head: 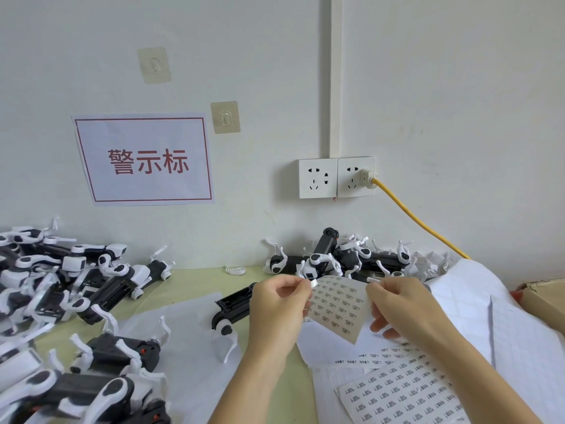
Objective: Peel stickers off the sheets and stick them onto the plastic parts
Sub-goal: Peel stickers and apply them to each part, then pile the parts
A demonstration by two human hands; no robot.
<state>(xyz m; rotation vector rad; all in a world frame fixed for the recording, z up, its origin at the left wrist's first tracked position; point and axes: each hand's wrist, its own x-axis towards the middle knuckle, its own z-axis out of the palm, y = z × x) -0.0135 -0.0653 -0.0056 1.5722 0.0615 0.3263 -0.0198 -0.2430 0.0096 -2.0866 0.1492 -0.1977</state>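
Note:
My right hand (400, 307) holds a sticker sheet (339, 304) up above the table by its right edge; rows of small printed stickers cover it. My left hand (279, 304) pinches a small white sticker (314, 283) at the sheet's top left corner. A black and white plastic part (229, 313) lies on the table just left of my left hand, partly hidden by it. More sticker sheets (403, 390) lie flat at the lower right.
Piles of black and white plastic parts lie at the left (61, 283) and along the wall behind my hands (336, 258). Used white backing sheets (495, 325) are heaped at the right. A yellow cable (419, 221) runs from the wall socket. A cardboard box edge (541, 298) is far right.

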